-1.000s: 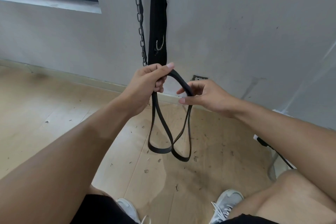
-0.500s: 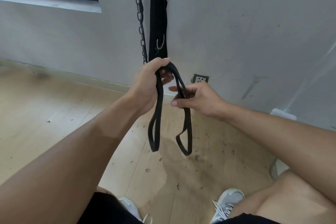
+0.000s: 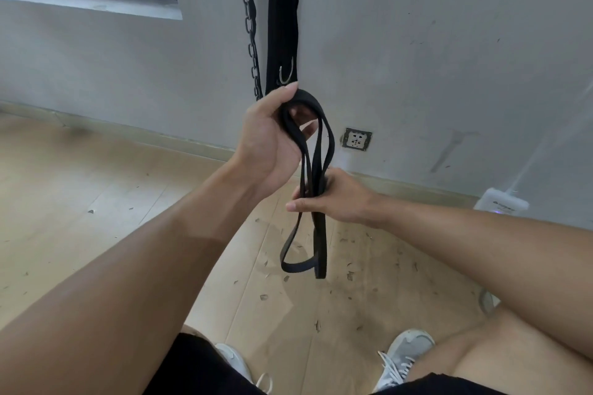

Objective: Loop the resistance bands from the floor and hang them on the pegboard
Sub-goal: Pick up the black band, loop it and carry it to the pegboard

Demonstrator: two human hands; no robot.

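I see the band (image 3: 316, 183) folded into several black strands, held in the air in front of the wall, just right of the strap (image 3: 282, 16) that hangs down it. My left hand (image 3: 268, 138) holds the top of the fold right below the strap's lower end, fingers curled round the strands with the thumb lying over the bend. My right hand (image 3: 337, 200) is lower, below the strap and slightly to its right, its thumb and fingers closed round the gathered strands midway down. Beneath that hand the loose ends dangle as two loops, one wider on the side away from the wall, one narrow beside it; neither touches the floor (image 3: 96, 189).

A chain (image 3: 248, 26) hangs just left of the strap, and a small metal hook (image 3: 286, 74) sits on the strap near its bottom. An outlet (image 3: 357, 139) is set in the wall to the strap's right, near the floor. Small scraps lie scattered on the floor under the band. My shoes (image 3: 402, 359) show at the bottom edge.
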